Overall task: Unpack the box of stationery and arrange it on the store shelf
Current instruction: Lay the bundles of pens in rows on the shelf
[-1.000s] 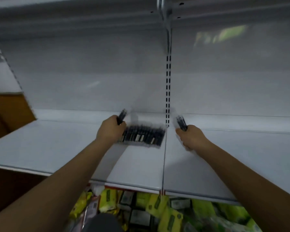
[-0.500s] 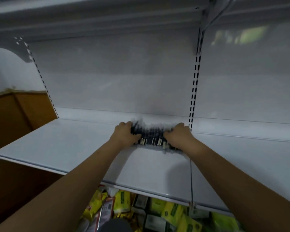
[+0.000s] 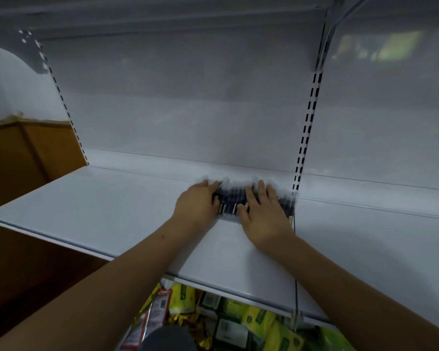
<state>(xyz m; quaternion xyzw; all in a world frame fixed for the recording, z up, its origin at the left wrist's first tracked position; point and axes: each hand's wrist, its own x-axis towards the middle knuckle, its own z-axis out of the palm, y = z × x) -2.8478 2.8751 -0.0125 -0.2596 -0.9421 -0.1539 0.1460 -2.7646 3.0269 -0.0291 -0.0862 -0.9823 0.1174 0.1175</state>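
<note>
I see the row of dark pens (image 3: 230,201) lying side by side on the white shelf (image 3: 117,214), far back near the rear panel and just left of the slotted upright (image 3: 306,127). My right hand (image 3: 262,216) lies flat on top of the row's right part, fingers straight and spread, pressing on the pens. My left hand (image 3: 197,204) sits at the row's left end, its fingers extended against the outermost pens; whether any finger curls under them I cannot tell, as that edge is blurred. The two hands are close together with a short stretch of pens showing between them. Both bare forearms reach in from the bottom of the view. Below the shelf's front edge, yellow and green packets (image 3: 254,317) fill the lower level. To the left stands a brown wooden panel (image 3: 23,158).
</note>
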